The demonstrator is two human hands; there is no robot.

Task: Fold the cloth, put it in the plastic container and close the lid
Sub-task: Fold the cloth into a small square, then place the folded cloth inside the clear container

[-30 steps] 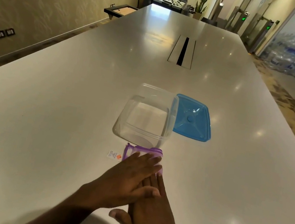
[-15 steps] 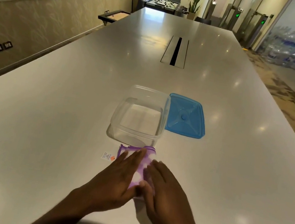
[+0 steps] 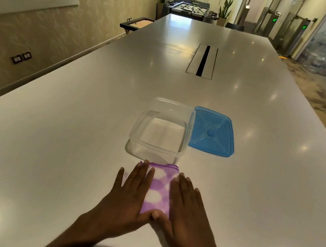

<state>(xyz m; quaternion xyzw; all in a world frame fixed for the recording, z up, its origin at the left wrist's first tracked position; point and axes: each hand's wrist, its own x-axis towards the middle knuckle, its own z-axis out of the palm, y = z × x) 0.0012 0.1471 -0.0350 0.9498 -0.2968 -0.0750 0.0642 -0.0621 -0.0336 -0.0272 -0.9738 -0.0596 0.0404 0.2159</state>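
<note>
A folded purple-and-white checked cloth (image 3: 159, 190) lies flat on the white table, just in front of the clear plastic container (image 3: 162, 127). The container stands open with nothing inside. Its blue lid (image 3: 212, 132) lies flat on the table, touching the container's right side. My left hand (image 3: 130, 196) presses flat on the cloth's left part, fingers spread. My right hand (image 3: 185, 210) presses flat on its right edge. The two thumbs meet at the cloth's near edge. Neither hand grips anything.
The long white table (image 3: 69, 128) stretches far ahead, with a cable slot (image 3: 202, 60) in its middle. A wall runs along the left, a patterned floor along the right. A foosball table and plants stand at the far end.
My hands, stacked on the cloth a second ago, have slid apart to its left and right sides, uncovering the middle. The small tag at the cloth's left is now hidden.
</note>
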